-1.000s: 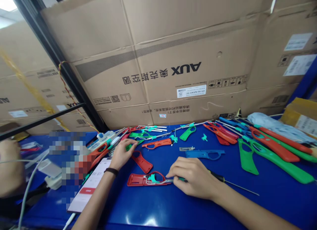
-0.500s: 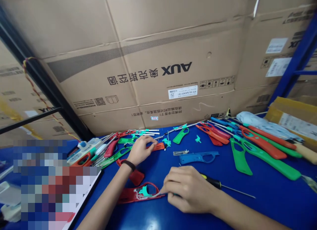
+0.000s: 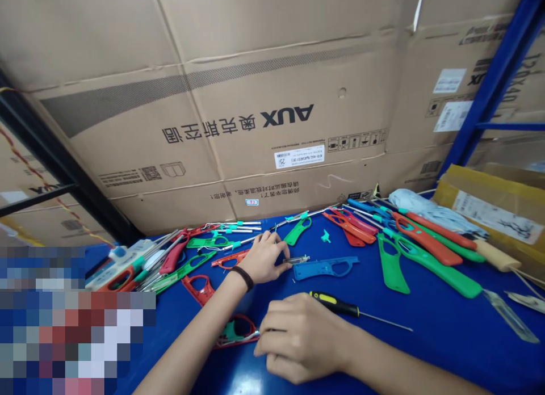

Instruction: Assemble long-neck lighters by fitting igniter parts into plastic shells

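Observation:
My left hand, with a dark band at the wrist, reaches to the middle of the table. Its thumb and index finger close on the left end of a small clear lighter tank. Right beside that tank lies a blue lighter shell half. My right hand is closed low in front, fingertips at the right end of a red lighter shell half with a teal trigger and white wire in it. The curled fingers hide what lies under them. My left forearm covers part of that shell.
A black-and-yellow screwdriver lies beyond my right hand. Red and orange shells lie left. Green and orange lighters and a yellow-taped box are at right. A large cardboard box stands behind the blue table.
My left hand has moved right, from the orange shell to the clear tank. My right hand stays at the red shell. The camera view has shifted right.

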### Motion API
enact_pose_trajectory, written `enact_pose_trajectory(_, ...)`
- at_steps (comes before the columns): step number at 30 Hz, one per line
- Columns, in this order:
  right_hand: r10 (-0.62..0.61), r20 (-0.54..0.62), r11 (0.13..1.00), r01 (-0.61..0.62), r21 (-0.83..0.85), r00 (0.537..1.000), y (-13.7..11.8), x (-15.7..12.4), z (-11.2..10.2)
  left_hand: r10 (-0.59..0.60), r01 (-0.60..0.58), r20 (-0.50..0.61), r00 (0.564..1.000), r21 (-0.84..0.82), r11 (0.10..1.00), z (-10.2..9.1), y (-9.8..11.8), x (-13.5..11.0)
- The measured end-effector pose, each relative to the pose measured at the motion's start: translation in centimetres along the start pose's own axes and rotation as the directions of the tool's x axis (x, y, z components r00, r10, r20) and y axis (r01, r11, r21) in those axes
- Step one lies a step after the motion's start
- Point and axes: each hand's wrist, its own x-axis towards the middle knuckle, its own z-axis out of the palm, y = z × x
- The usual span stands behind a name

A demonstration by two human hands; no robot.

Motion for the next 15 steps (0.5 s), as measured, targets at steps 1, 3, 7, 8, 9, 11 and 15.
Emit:
enact_pose_trajectory(1, 0.004, 0.003, 1.0, -0.004, -0.002, 1.0, 0.0, 0.0, 0.0, -0.002, 0.002, 0.007, 1.0, 0.005, 1.0, -0.1, -0.2, -0.2)
enact_pose_trajectory(3, 0.019, 0.002, 1.0, -0.019, -0.007, 1.0, 0.0, 0.0, -0.1, -0.018, 0.018, -0.002, 1.0, 0.011, 1.0, -0.4, -0.8, -0.8)
enact_pose_trajectory(7, 0.083, 0.008, 0.997, -0.083, 0.004, 0.997, 0.1, -0.1, -0.1, -0.094, 0.093, -0.044, 0.995, -0.021, 0.995, -2.2, -2.0, -3.8)
enact_pose_trajectory(8, 0.113, 0.017, 0.993, -0.114, 0.021, 0.993, 0.1, -0.1, -0.1, -0.118, 0.116, -0.053, 0.992, -0.037, 0.993, -2.8, -2.3, -5.2)
enact_pose_trajectory(9, 0.152, 0.025, 0.987, -0.153, 0.047, 0.988, 0.1, 0.0, -0.1, -0.144, 0.14, -0.063, 0.988, -0.07, 0.988, -3.3, -2.6, -6.9)
enact_pose_trajectory(11, 0.25, 0.041, 0.961, -0.253, 0.114, 0.967, 0.1, 0.1, -0.2, -0.253, 0.217, -0.129, 0.959, -0.239, 0.946, -3.9, -2.9, -10.8)
enact_pose_trajectory(15, 0.407, 0.113, 0.881, -0.422, 0.214, 0.906, -0.3, 1.3, -0.2, -0.437, 0.367, -0.187, 0.88, -0.316, 0.875, -3.4, -2.8, -19.0)
